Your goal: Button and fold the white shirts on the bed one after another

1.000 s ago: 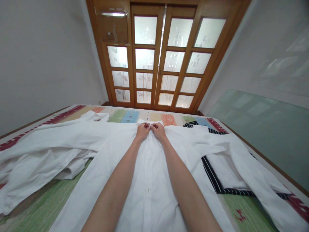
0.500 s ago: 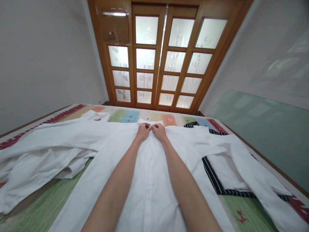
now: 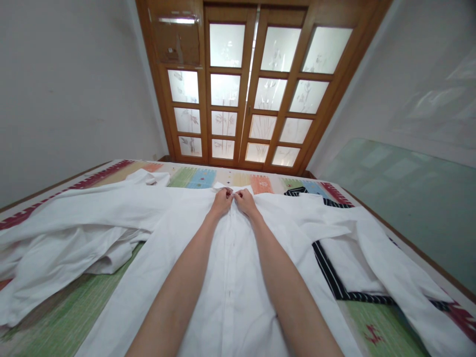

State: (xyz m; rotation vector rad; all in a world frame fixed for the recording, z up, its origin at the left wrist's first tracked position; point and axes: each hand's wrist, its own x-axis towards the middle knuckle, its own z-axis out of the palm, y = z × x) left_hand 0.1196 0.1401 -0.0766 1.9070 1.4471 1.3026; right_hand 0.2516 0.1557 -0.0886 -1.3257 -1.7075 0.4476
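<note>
A white button-up shirt point(image 3: 229, 258) lies spread out face up, its collar at the far end and its sleeves reaching out to both sides. At the base of the collar, my left hand point(image 3: 223, 200) and my right hand point(image 3: 245, 201) meet almost fingertip to fingertip. Both are closed in a pinch on the shirt's front at the neck. Any button between the fingertips is too small and hidden to make out. Below the hands, the button placket runs down between my forearms.
Another crumpled white garment point(image 3: 70, 258) lies under the left sleeve. Folded clothes with black striped edges point(image 3: 330, 272) sit partly beneath the right sleeve. A patterned cover point(image 3: 55, 317) lies underneath. Beyond stand wooden glazed doors point(image 3: 241, 119); a pale glass panel point(image 3: 394, 193) leans at right.
Both hands stay at the collar with only slight finger movement. The shirt lies as before, and the view has shifted very slightly.
</note>
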